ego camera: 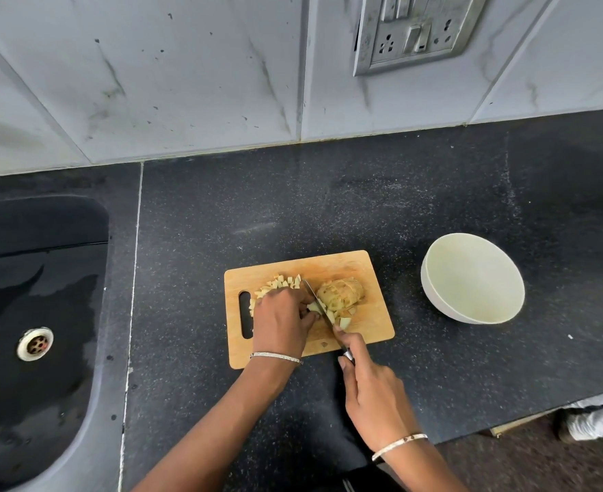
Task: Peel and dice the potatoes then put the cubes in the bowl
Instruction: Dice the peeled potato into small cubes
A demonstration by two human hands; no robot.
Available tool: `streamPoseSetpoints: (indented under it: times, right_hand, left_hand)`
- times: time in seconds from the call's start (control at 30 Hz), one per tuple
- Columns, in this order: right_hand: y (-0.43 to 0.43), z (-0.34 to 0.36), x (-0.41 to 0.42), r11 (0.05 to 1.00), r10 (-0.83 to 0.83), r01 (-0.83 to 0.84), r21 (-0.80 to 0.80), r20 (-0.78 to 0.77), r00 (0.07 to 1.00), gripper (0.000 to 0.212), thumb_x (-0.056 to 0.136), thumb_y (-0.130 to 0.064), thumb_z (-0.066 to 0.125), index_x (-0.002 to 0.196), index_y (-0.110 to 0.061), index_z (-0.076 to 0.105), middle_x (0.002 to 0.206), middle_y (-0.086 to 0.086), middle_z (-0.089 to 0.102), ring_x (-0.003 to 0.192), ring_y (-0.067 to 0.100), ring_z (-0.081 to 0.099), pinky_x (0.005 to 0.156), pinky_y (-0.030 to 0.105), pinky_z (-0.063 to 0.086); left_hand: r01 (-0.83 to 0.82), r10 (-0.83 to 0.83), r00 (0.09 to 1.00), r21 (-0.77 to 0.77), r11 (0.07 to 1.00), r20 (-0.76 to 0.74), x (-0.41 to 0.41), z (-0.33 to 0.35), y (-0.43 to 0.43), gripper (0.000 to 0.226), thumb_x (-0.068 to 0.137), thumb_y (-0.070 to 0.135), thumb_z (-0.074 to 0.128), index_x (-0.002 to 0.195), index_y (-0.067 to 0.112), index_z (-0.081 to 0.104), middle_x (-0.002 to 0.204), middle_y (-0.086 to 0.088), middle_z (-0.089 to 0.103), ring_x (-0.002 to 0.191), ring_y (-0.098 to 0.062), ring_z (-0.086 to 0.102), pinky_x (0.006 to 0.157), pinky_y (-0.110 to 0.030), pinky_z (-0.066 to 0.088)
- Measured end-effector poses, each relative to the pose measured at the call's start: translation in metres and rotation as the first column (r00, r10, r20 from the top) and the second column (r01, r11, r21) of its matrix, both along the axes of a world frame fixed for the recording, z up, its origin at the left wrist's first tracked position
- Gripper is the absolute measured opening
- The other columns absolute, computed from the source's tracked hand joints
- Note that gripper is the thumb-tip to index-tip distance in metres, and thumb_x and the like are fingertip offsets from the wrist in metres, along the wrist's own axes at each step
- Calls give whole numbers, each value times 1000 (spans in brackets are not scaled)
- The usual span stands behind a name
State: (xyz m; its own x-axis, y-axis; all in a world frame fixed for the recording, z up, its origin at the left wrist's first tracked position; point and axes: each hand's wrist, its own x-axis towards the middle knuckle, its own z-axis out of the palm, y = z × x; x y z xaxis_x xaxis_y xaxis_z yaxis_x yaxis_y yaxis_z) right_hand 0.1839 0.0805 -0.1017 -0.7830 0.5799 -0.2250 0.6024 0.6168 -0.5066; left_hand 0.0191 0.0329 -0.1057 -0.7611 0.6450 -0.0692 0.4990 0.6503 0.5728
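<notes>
Step judged: dicing, part done. The knife (pixel 319 303) is grasped by the right hand (pixel 371 395), grip clenched on the handle, blade against the scored potato (pixel 342 294) on the cutting board (pixel 371 324). The left hand (pixel 278 321) is set, fingers bent, on cut pieces; its grip cannot be told. Cubes (pixel 278 283) are heaped just beyond. The bowl (pixel 470 278), right, holds nothing. Next required: remaining cuts, then transfer. Dark speckled surface (pixel 364 207); sink (pixel 37 278) left; tiled wall (pixel 186 83) behind.
</notes>
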Motion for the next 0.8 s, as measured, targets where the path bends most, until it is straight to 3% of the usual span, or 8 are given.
streamPoseSetpoints:
  times: [0.07, 0.37, 0.63, 0.8]
  right_hand:
    - [-1, -2, 7, 1000, 0, 0, 6, 2, 1000, 34, 103, -31, 36, 130, -47, 25, 55, -13, 42, 52, 15, 47, 50, 33, 31]
    - [-4, 6, 25, 998, -21, 17, -54, -63, 998, 45, 102, -32, 41, 135, -57, 23, 48, -10, 46, 48, 11, 50, 45, 29, 32]
    - [-4, 6, 14, 999, 16, -17, -34, -55, 998, 46, 103, -34, 36, 138, -56, 17, 49, -10, 40, 46, 11, 41, 43, 28, 30]
    - [-5, 5, 11, 999, 17, -18, -33, -31, 999, 38, 103, -33, 38, 136, -47, 28, 53, -13, 42, 48, 13, 43, 46, 31, 26]
  left_hand:
    - [1, -1, 1000, 18, 1000, 9, 1, 1, -1, 22, 77, 27, 79, 97, 19, 74, 88, 2, 73, 84, -18, 66, 79, -33, 51]
    - [-13, 1, 995, 117, 993, 102, -2, -4, -7, 30, 70, 23, 85, 97, 18, 73, 80, 4, 73, 78, -15, 69, 74, -33, 54]
    - [-24, 23, 999, 35, 999, 27, 1, -4, -7, 17, 75, 21, 78, 91, 20, 72, 85, 1, 72, 82, -19, 67, 75, -36, 54]
    - [-21, 21, 1000, 26, 999, 16, 0, 0, -5, 13, 80, 20, 74, 93, 19, 75, 89, 1, 74, 87, -21, 66, 76, -33, 50]
